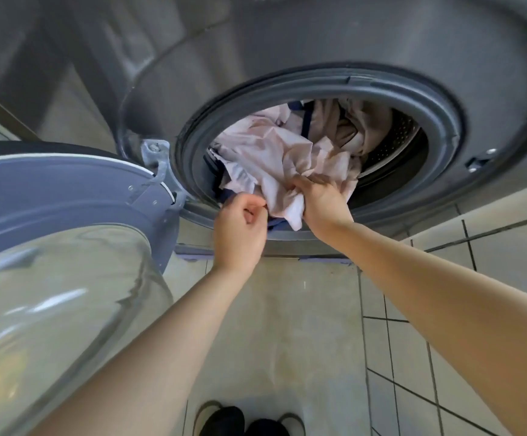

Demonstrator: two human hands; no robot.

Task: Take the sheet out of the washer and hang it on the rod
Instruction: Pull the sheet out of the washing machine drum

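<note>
Careful here: the sheet (pixel 268 152) is tangled with dark blue cloth (pixel 306 121), so a hard tug could drag that out too, or snag on the rim of the washer (pixel 318 84). It's pale pink, crumpled, spilling over the opening's lower edge. The right hand (pixel 322 199) grips a bunch; the left hand (pixel 240 225) curls at its edge, and whether it pinches I cannot tell.

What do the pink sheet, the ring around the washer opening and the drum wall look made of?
Sheet: thin woven fabric, matte, sharply crumpled. Door ring: probably grey rubber, smooth, ribbed folds. Drum wall: likely steel, shiny and perforated.
</note>
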